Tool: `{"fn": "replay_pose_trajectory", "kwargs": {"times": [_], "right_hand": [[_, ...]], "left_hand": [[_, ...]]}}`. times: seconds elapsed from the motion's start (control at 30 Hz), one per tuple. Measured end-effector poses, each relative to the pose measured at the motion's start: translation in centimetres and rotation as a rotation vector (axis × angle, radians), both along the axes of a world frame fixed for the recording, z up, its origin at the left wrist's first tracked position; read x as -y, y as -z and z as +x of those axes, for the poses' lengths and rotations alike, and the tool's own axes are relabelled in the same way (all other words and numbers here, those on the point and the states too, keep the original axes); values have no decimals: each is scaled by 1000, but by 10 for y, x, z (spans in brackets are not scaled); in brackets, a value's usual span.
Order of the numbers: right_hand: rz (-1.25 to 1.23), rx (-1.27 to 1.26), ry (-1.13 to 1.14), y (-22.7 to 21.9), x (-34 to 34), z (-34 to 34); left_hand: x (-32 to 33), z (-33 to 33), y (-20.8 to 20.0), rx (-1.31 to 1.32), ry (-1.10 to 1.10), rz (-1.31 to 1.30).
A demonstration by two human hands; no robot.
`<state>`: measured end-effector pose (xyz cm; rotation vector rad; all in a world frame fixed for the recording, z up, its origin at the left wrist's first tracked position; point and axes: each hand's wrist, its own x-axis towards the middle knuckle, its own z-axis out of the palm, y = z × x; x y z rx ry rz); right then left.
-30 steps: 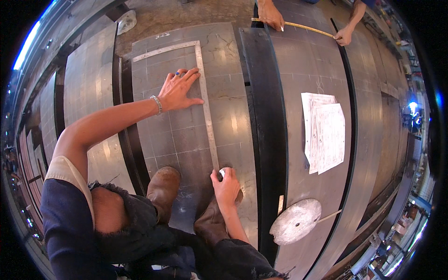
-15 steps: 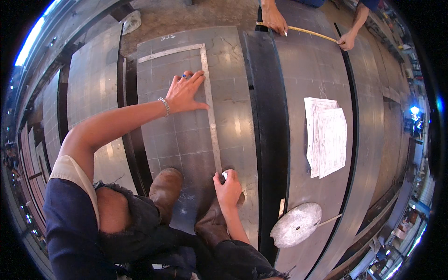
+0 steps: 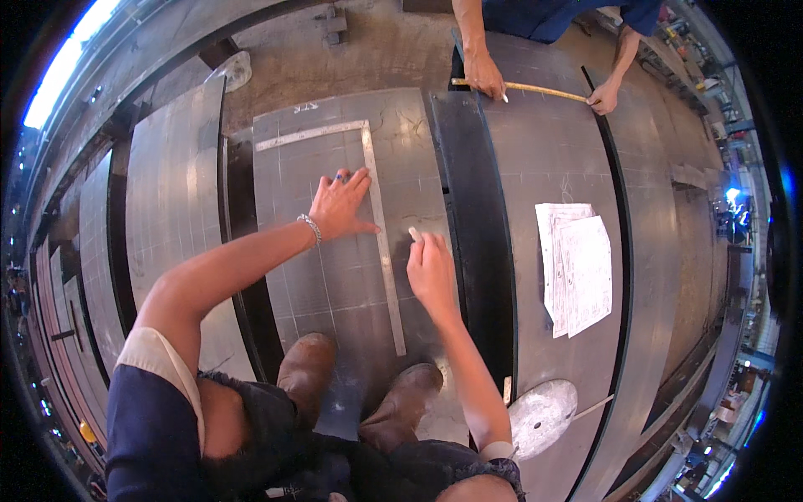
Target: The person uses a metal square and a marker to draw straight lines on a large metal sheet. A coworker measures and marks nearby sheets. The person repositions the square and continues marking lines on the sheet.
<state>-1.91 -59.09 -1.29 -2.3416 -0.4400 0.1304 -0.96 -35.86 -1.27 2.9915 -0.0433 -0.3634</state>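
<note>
Spread wide, my left hand (image 3: 339, 213) lies along the left edge of the steel framing square's (image 3: 385, 251) long blade (image 3: 391, 289), fingertips and thumb at the metal; I cannot tell how firmly they press. My right hand (image 3: 432, 272) is curled nearly closed, pinching a stub of white chalk (image 3: 415, 235) between thumb and fingers, to the right of the blade and apart from it; whether the chalk touches the surface, I cannot tell. The square lies flat on the dark steel plate (image 3: 284, 201) that I stand on, in front of me. To do this well, I judge I should press down with the left fingertips and thumb set apart, so that the blade cannot pivot, check it against the faint white lines (image 3: 325, 284) on the plate, and run the chalk tight to the edge at one steady slant. Pressing at one spot only could let an end swing, and a blunt tip would set the mark off from the edge. As for how it points, the square's corner is at the far end; the long blade runs from there toward me, slanting a little rightward, its free end near my right boot (image 3: 406, 402). The short blade (image 3: 310, 135) goes off leftward from the corner, and the long axis roughly follows the plate's length.
</note>
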Motion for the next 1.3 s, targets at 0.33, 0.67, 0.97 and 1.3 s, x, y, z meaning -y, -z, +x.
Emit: {"fn": "replay_pose_trajectory", "kwargs": {"times": [0.33, 0.67, 0.97, 1.3], "right_hand": [[-81, 29, -38, 23, -80, 62], [4, 72, -38, 30, -101, 60], [-95, 129, -68, 35, -121, 66], [-150, 159, -198, 23, -111, 58]], "left_hand": [[-6, -3, 3, 10, 14, 22], [-5, -6, 6, 59, 4, 4], [-8, -5, 11, 99, 20, -21], [-6, -6, 10, 112, 40, 77]]}}
